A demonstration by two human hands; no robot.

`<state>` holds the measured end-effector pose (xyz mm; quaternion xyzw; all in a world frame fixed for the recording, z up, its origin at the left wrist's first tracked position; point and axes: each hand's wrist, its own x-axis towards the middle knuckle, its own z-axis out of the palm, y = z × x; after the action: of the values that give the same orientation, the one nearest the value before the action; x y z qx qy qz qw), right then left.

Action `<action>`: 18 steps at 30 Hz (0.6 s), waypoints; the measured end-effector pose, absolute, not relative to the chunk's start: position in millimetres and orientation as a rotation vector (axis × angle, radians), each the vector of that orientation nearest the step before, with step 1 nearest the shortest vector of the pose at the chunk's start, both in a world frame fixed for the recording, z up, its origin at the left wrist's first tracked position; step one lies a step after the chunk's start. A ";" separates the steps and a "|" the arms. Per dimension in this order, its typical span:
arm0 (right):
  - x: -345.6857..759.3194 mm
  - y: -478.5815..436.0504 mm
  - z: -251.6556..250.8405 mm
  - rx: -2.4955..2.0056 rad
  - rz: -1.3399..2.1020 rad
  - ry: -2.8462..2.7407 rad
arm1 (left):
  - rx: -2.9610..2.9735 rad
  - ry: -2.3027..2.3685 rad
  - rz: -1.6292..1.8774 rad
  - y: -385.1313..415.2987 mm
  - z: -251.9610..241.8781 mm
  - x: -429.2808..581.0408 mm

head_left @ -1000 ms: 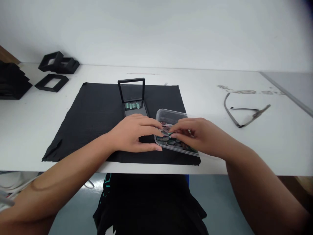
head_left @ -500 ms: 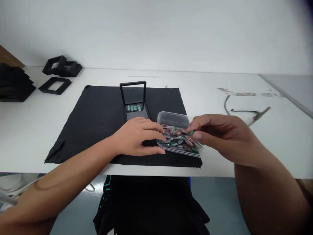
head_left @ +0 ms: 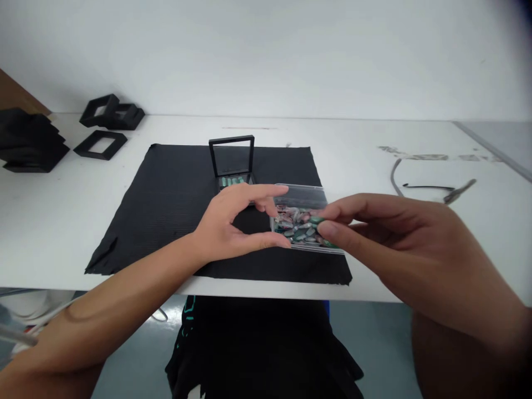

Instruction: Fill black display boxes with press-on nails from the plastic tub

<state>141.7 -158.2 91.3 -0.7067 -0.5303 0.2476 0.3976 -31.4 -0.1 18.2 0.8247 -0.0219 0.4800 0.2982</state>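
“One green oval piece (head_left: 316, 220): which hand has it?”

“The right hand (head_left: 399, 238), pinching it between thumb and fingertips; so small a thing likely leaves room for little more. It shows against the three-o'clock side of the clear plastic tub (head_left: 301, 194).”

“And the left hand (head_left: 230, 224)?”

“Released, nothing in its grasp, fingers and thumb spread at the tub's nine o'clock. Perhaps that guards the tub, though I cannot tell whether it touches.”

“What fills the tub?”

“Jumbled green, pink and grey pieces (head_left: 299, 227), kept close for easy picking, I'd judge.”

“Farther out?”

“Toward ten o'clock from the tub, a black display case (head_left: 231, 139) with its lid raised, probably for access; a row of green pieces (head_left: 230, 181) lies inside, partly behind the left hand. The black mat (head_left: 166, 210) underneath maybe protects the desk (head_left: 361, 160).”

“Beyond?”

“Black frames (head_left: 116, 145) farther along ten o'clock, a dark stack (head_left: 31, 141) past them toward nine, and glasses (head_left: 459, 192) between two and three, seemingly kept aside for working room.”
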 end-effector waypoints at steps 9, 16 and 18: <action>126.7 -144.2 82.8 -1.718 0.821 -1.339 | 2.185 -0.180 1.382 -2.9 22.3 -31.1; 127.9 -143.8 82.7 -1.689 0.864 -1.353 | 2.172 -0.056 1.361 -8.1 23.5 -34.2; 128.7 -144.1 81.8 -1.667 0.884 -1.330 | 2.142 -0.033 1.343 -10.0 24.6 -34.6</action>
<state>128.7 -144.1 81.8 -0.6603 -0.5270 0.3500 0.4045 -34.6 -10.0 24.6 0.8076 -0.0125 0.5064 0.3020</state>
